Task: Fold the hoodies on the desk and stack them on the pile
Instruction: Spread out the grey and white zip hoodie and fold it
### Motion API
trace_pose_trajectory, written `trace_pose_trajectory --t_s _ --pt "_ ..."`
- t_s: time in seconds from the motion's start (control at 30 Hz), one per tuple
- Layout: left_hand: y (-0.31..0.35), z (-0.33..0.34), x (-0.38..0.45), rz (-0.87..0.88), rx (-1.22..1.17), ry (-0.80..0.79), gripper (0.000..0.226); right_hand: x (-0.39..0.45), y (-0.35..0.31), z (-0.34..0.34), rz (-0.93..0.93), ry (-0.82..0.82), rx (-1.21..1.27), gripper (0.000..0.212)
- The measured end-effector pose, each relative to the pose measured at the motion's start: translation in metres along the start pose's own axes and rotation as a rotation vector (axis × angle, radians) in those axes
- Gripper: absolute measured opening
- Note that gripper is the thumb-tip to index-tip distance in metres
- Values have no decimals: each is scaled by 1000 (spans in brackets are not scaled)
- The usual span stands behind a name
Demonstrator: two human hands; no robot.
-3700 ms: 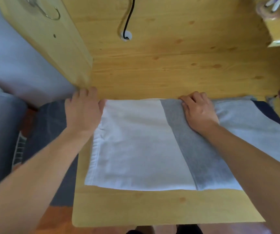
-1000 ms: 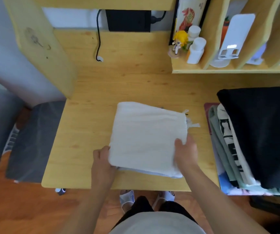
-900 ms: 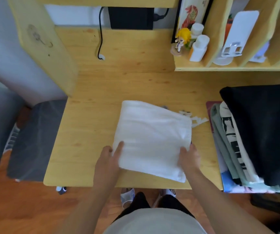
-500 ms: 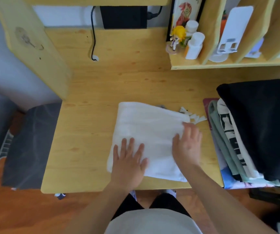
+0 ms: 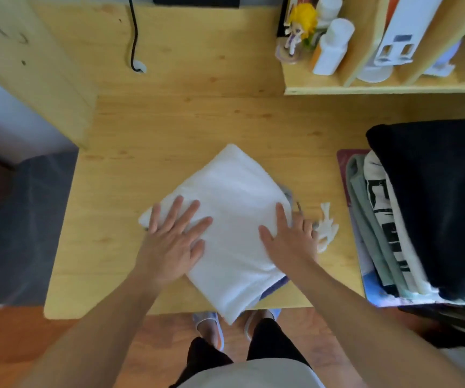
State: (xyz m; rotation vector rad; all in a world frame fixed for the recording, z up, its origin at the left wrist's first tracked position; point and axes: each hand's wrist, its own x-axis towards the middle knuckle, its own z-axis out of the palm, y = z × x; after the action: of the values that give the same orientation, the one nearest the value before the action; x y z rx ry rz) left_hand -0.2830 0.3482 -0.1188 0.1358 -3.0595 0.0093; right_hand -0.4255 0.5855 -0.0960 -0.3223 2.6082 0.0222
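Head view: 2 flat palms, left hand [image 5: 173, 242] and right hand [image 5: 288, 238], fingers spread on the folded white hoodie [image 5: 232, 219] – its near corner overhangs the desk [image 5: 169, 130] edge. Soft, floppy, light: lift it from underneath, both sides. Farther right sits the pile [image 5: 433, 208], black on top.

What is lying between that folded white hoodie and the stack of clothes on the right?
Only the hoodie's own white drawstrings lie on the bare wooden desk between the folded white hoodie and the clothes pile topped by a black garment. Nothing else blocks the way.
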Motion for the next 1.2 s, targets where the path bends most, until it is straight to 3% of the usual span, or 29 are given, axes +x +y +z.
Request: trace_pose_trajectory --t_s 0.1,0.2,0.27,0.33,0.43,0.6,0.7,0.77,0.8,1.0,1.1,1.2 --pt "-24 -15 2 -202 70 -139 60 -70 -8 25 79 -129 187 77" --pt "4 -32 -16 -732 -355 -303 76 -103 -7 32 96 -310 432 78" --pt "27 -34 -40 -969 -746 -263 82 -105 2 24 125 -208 530 78" --pt "44 -40 -61 -1055 -1012 -165 71 -94 11 17 169 -29 606 86" --pt "46 -47 -65 -1188 -1195 -211 50 -71 10 8 297 -86 824 93" --pt "20 -60 -53 -1289 -1475 -515 41 -68 -17 24 462 -101 1075 78" --pt "13 -72 -61 -1343 -1609 -579 39 -88 -15 30 503 -396 1384 53" --pt "13 -76 -68 -1352 -1691 -595 33 -107 -15 38 412 -559 1449 51" --pt "12 -77 -71 -1353 -1713 -610 34 -115 -17 43 368 -563 1437 54" --pt "15 -110 -71 -1285 -1760 -621 35 -140 -22 23 318 -369 1481 57" --pt "25 -148 -51 -1180 -1863 -593 33 -145 -2 -29 214 -280 1525 47" --pt "43 -194 -22 -990 -1944 -484 44 -162 30 -99 143 -119 1508 50"
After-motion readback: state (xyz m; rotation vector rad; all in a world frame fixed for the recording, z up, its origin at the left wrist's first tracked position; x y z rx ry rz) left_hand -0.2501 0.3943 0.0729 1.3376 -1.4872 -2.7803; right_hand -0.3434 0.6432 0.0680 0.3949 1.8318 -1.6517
